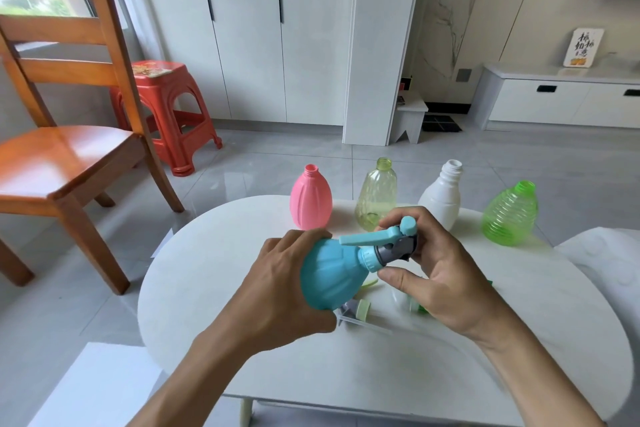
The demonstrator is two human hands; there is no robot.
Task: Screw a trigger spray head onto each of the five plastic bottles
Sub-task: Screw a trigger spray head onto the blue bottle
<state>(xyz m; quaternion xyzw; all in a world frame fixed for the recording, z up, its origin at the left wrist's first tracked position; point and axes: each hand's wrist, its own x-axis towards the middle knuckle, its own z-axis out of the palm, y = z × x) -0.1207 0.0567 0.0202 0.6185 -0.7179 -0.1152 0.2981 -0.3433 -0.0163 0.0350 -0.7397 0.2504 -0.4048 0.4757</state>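
The left hand grips the blue bottle, held tilted above the middle of the white table. The right hand curls round the blue-and-grey spray head sitting on the bottle's neck. Along the table's far edge stand four open bottles: the pink bottle, yellow-green bottle, white bottle and green ribbed bottle. Under the hands lie what seem to be loose spray heads, partly hidden.

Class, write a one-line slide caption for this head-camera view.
Left hand grips blue bottle; right hand holds its spray head; four open bottles stand behind.
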